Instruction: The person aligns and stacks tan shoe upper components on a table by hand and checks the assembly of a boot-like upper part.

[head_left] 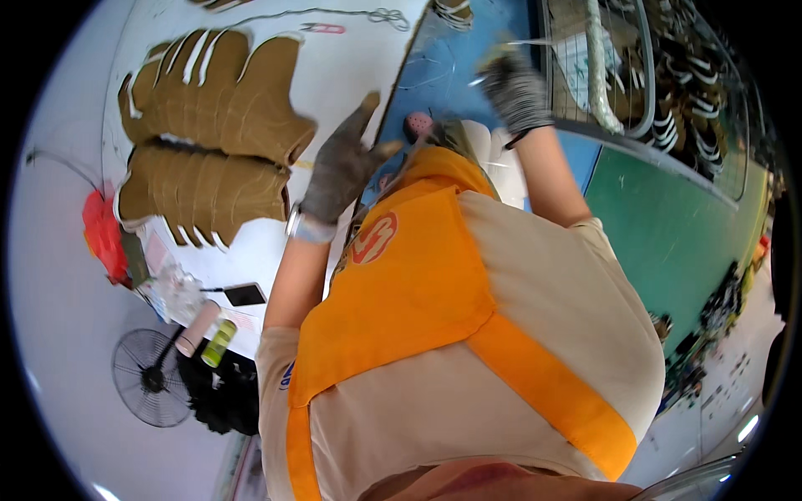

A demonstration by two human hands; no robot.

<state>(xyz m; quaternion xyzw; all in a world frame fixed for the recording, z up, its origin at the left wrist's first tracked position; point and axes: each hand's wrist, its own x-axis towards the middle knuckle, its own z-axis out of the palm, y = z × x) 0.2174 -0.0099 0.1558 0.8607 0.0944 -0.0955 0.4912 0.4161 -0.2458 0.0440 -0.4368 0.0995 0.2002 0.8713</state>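
My left hand (341, 163), in a dark grey glove, is over the right edge of the white table (368, 63). Its thumb and fingers are apart and nothing is in them. Just left of it lie two rows of overlapping brown fabric pieces with white edges, a far row (221, 104) and a near row (205, 188). My right hand (516, 90), in a striped grey glove, is raised beside a wire cage cart (643, 75). Its fingers look curled together but blurred; a small shiny glint shows by them, and what they hold cannot be made out.
Pink-handled thread snips (324, 28) and a thin cord (309, 12) lie at the table's far end. A phone (245, 295), pink bottle (199, 326) and green can (219, 343) are at the near left, by a fan (152, 380). Brown white-striped pieces (697, 108) fill the cart.
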